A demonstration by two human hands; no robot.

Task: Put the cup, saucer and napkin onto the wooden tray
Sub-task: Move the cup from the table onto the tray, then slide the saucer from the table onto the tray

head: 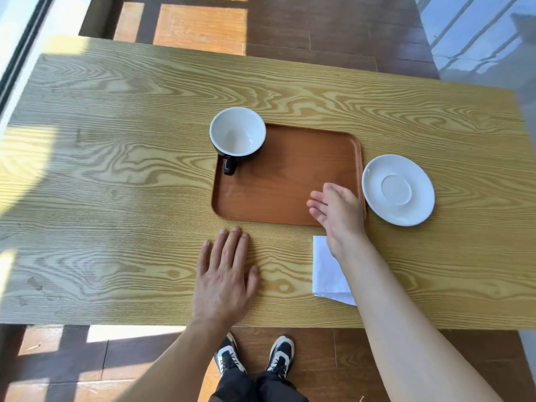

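Near the counter's right half, the right hand [338,211] hovers over the near right corner of the wooden tray [285,175], its fingers [316,203] loosely spread and pointing left, holding nothing. The saucer [398,190] lies on the bare counter [116,140] just beside the tray's right rim, directly to the right of that hand and outside it. The napkin [327,271], a folded white oblong with its long axis running from the near edge toward the far edge, sits between the tray and the counter's near edge, partly hidden under the right forearm. Both remaining pieces are therefore much nearer the right hand than the left, and the saucer looks the likelier next pick, calling for a short sweep to the right.

The cup [237,132] already stands upright at the tray's far left corner, its handle turned toward the near edge; it looks empty. The left hand [224,271] rests flat on the counter by the near edge, fingers extended and empty.

Pale wood with bold grain makes up the counter, crossed by bands of sun. Beyond it lies a darker plank floor, with glass along the left and far right.
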